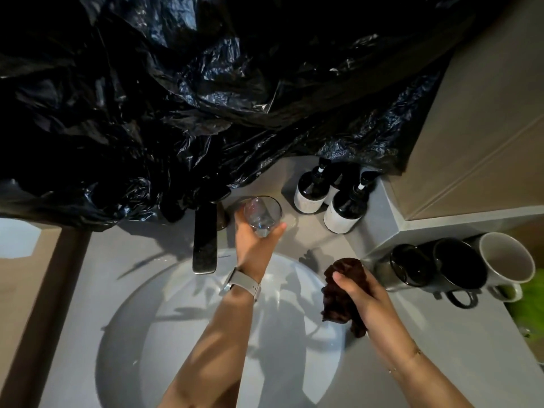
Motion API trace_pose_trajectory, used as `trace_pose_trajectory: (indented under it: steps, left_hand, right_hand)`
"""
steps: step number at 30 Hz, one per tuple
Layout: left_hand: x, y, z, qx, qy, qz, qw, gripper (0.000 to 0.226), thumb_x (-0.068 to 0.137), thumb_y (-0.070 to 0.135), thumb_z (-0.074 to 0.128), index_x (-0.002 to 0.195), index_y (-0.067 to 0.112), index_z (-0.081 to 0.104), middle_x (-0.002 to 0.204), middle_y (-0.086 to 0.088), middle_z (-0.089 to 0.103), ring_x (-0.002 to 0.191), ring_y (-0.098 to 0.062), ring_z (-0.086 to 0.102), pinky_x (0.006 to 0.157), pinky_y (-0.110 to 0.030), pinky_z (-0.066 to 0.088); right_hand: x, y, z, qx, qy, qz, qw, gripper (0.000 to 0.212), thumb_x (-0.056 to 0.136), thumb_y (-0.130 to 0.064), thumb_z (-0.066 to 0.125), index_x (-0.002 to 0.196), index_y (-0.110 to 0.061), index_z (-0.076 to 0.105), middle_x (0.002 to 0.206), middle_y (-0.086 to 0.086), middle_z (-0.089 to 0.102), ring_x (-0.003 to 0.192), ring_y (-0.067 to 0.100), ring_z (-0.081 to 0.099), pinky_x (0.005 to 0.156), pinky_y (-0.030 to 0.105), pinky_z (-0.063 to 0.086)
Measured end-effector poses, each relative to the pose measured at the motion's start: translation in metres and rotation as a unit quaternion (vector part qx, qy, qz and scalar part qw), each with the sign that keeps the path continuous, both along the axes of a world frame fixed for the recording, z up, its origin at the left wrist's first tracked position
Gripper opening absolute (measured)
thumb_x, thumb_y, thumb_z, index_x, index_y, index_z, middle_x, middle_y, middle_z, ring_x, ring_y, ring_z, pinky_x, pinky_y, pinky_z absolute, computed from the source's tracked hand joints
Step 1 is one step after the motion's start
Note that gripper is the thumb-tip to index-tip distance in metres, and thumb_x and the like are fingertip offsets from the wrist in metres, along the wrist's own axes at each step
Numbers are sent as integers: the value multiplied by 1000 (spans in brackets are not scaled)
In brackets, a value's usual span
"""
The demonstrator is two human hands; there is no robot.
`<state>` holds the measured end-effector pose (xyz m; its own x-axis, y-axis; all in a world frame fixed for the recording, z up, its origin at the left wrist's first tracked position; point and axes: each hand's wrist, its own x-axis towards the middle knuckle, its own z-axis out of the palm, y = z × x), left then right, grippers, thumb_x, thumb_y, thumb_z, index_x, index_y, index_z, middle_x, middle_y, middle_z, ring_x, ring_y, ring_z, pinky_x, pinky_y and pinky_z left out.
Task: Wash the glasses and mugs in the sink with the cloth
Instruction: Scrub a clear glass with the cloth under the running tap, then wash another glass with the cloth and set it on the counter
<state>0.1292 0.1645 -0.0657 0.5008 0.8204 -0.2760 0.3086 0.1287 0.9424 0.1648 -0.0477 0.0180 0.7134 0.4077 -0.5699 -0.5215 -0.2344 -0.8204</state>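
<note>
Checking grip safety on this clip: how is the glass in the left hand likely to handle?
The glass is clear and thin-looking, so probably fragile. It seems wet, so likely slippery under the left hand, whose fingers wrap only its base. Being round, it could roll if laid on the counter.

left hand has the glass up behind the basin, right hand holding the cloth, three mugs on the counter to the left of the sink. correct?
One error: the mugs stand to the right of the sink, not the left, as the head view shows. The rest holds: the left hand grips the glass behind the basin, and the right hand holds the cloth.
</note>
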Motion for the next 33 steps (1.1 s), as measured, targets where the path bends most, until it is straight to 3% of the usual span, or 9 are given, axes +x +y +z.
trace_pose_trajectory:
  steps: [4,8,10,13,16,22,26,30,33]
  left_hand:
    - [-3,-12,6,27,36,35,998,94,58,19,84,138,13,36,127,-11,55,109,-20,59,97,-31,50]
    - [-27,-59,18,57,43,49,996,76,76,0,77,141,9,38,132,-8,46,118,-21,49,104,-36,43]
    - [-42,-87,19,32,47,31,998,72,79,0,75,141,12,40,133,-6,44,116,-19,49,102,-33,43]
    - [-49,-127,23,-3,43,-23,999,53,80,0,75,124,19,52,123,-6,57,111,-23,58,89,-27,48]
    - [-34,-162,31,-31,32,-84,995,46,81,-4,73,113,24,56,116,-2,62,108,-21,60,82,-18,49]
    - [20,-208,40,36,51,-209,976,69,82,13,78,139,13,39,136,-2,41,102,-4,53,74,3,40]
    - [49,-222,28,117,74,-213,967,92,71,38,86,143,12,37,142,-5,46,131,-19,43,106,-19,35]
    - [67,-228,16,158,106,-193,963,93,64,62,80,138,28,34,137,0,54,133,-24,43,112,-45,37]
    - [66,-227,13,187,81,-168,965,79,67,60,79,130,32,40,127,5,60,125,-20,50,104,-49,44]
  right_hand:
    - [3,-10,7,-3,2,9,1000,15,86,-14,68,101,-14,67,87,16,73,73,25,70,51,26,55]
    - [8,-43,14,-47,-34,39,998,18,84,-19,72,101,-23,69,91,11,74,85,29,71,61,35,60]
    - [12,-66,20,-71,-56,57,994,17,83,-21,73,99,-26,70,89,7,75,84,22,72,71,35,61]
    - [19,-99,30,-90,-66,67,991,12,84,-20,72,95,-23,69,83,9,73,67,13,69,52,19,54]
    - [28,-126,38,-92,-56,58,992,10,85,-20,71,95,-21,68,82,14,73,67,20,69,51,22,55]
    - [54,-166,33,-97,-44,57,993,13,85,-20,71,96,-24,68,81,5,74,66,11,69,55,21,56]
    - [71,-182,28,-102,-54,72,991,16,85,-22,70,101,-23,67,87,3,74,78,14,71,59,17,54]
    - [81,-185,25,-109,-66,99,987,17,86,-25,69,102,-28,64,92,-3,71,81,5,68,59,10,49]
    - [79,-183,24,-102,-65,102,987,15,87,-23,68,100,-27,64,92,0,71,75,2,69,58,11,50]
